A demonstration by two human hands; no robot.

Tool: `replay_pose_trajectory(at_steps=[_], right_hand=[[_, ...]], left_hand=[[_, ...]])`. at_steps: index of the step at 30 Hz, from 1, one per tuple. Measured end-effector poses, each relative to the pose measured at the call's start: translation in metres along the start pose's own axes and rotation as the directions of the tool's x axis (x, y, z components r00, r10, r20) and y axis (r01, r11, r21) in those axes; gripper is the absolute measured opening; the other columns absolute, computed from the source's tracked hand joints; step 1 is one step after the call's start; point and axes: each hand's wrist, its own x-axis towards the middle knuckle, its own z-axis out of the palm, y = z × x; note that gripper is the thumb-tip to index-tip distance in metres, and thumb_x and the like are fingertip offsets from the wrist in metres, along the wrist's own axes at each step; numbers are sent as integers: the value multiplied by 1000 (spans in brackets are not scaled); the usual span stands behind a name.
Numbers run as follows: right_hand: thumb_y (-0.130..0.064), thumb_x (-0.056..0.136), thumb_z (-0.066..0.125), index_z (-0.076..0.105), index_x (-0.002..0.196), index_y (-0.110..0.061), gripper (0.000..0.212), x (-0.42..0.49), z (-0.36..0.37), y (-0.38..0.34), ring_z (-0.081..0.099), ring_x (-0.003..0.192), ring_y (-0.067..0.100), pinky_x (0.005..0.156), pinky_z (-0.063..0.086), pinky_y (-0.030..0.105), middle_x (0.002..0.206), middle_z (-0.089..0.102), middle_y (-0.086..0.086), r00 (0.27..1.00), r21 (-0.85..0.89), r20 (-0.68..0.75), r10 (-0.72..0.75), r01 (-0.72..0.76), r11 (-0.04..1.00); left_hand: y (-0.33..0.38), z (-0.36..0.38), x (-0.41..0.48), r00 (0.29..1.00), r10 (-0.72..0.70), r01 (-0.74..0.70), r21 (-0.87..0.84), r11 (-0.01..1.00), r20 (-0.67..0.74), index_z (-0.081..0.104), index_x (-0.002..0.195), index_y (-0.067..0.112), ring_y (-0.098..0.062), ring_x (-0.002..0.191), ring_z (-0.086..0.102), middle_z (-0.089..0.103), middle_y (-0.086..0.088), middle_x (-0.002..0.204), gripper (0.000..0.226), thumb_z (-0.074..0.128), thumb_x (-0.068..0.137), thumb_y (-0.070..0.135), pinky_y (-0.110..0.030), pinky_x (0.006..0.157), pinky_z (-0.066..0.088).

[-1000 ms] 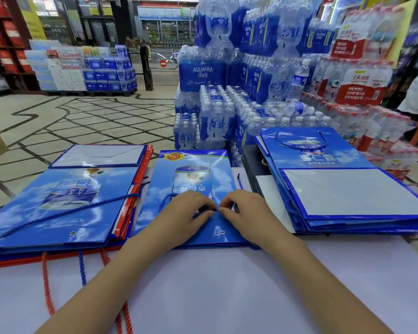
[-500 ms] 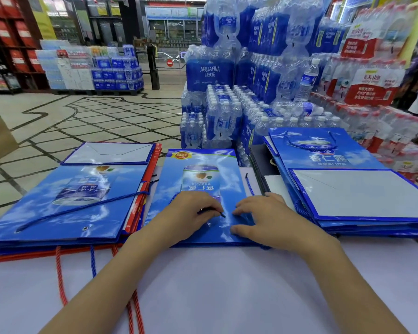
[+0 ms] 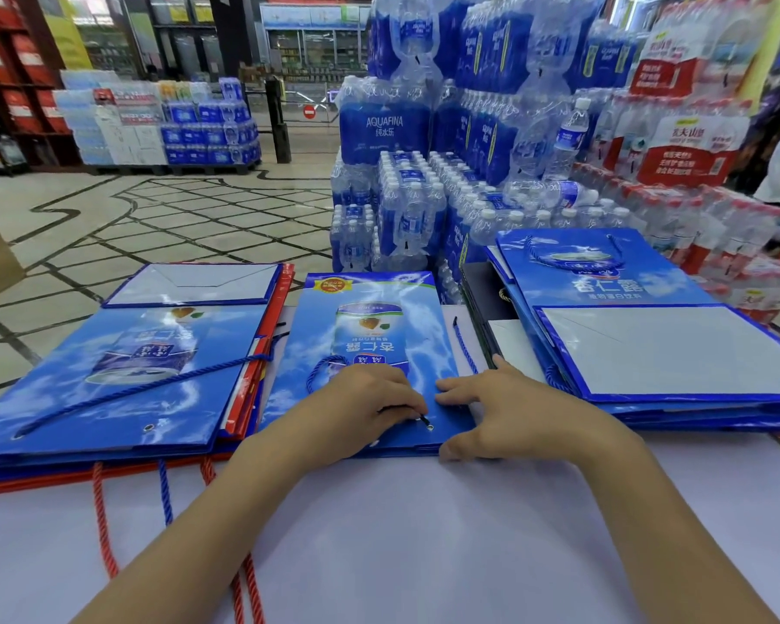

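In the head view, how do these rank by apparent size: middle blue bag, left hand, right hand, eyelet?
1. middle blue bag
2. left hand, pinching the cord, and right hand, about alike
3. eyelet

You can read "AQUAFINA" over "纯水乐" on the shrink-wrapped water pack point(image 3: 383, 128) ahead of you. The middle blue bag point(image 3: 368, 340) carries "杏仁露", upside down to you, and the right stack's top bag point(image 3: 606, 286) shows the same characters. A red no-entry sign point(image 3: 309, 111) hangs at the far gate.

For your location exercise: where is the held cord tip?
Head view, centre: the cord tip, pinched by the left hand, sits beside the eyelet at the near edge of the middle bag.
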Motion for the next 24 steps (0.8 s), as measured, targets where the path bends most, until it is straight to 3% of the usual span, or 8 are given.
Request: replay_pose_trajectory(at_steps=[5, 8, 12, 15, 17, 20, 24], right_hand=[[-55, 81, 69, 44, 144, -38, 70, 0, 1, 1, 3, 149, 10, 117, 10, 31, 154, 27, -28, 999, 20, 7, 36, -36, 999], [-58, 79, 69, 43, 144, -40, 73, 2, 3, 3, 0, 149, 12, 117, 15, 35, 153, 28, -30, 999, 28, -2, 35, -34, 999], [-55, 81, 67, 49, 140, -39, 64, 3, 2, 5, 9, 147, 12, 113, 22, 34, 151, 34, -27, 1000, 34, -13, 6, -6, 999], [-51, 84, 67, 61, 128, -32, 48, 2, 3, 5, 31, 134, 13, 93, 34, 28, 141, 50, -16, 999, 65, -40, -19, 22, 998], [-50, 83, 68, 66, 122, -36, 42, 2, 3, 5, 47, 118, 0, 81, 38, 19, 132, 58, -17, 996, 107, -79, -39, 47, 993], [-50, 81, 71, 74, 102, -37, 25, 4, 4, 5, 53, 84, -12, 64, 39, 9, 99, 68, -19, 978, 109, -197, -63, 86, 990], [-49, 80, 74, 75, 83, -31, 19, 6, 5, 6, 58, 82, -4, 74, 50, 22, 81, 69, -19, 933, 154, -354, -59, 120, 981]], left_hand=[[2, 2, -1, 999, 36, -36, 1, 999, 18, 75, 103, 18, -7, 87, 52, 65, 0, 94, 26, 52, 93, 26, -22, 79, 43], [3, 2, -1, 998, 58, -59, 7, 998, 17, 74, 104, 18, -4, 90, 48, 64, 1, 98, 25, 52, 94, 23, -18, 81, 40], [4, 0, 0, 999, 42, -42, -16, 999, 34, 72, 107, 18, -1, 96, 46, 63, 4, 103, 20, 55, 97, 17, -11, 86, 36], [5, 0, 0, 999, 16, -15, -39, 999, 30, 71, 107, 18, 1, 95, 44, 61, 5, 102, 20, 54, 98, 16, -6, 86, 33], [6, 1, 0, 999, 0, 3, -54, 999, 38, 71, 106, 19, 2, 92, 44, 58, 7, 99, 19, 54, 98, 15, -5, 84, 32], [6, 1, 1, 998, -32, 36, -69, 997, 62, 69, 107, 19, 0, 91, 45, 55, 6, 98, 20, 51, 99, 14, -7, 83, 33], [6, -3, 2, 990, -142, 142, -146, 979, 10, 68, 106, 21, -1, 94, 53, 60, 12, 97, 21, 49, 101, 19, -15, 85, 41]])
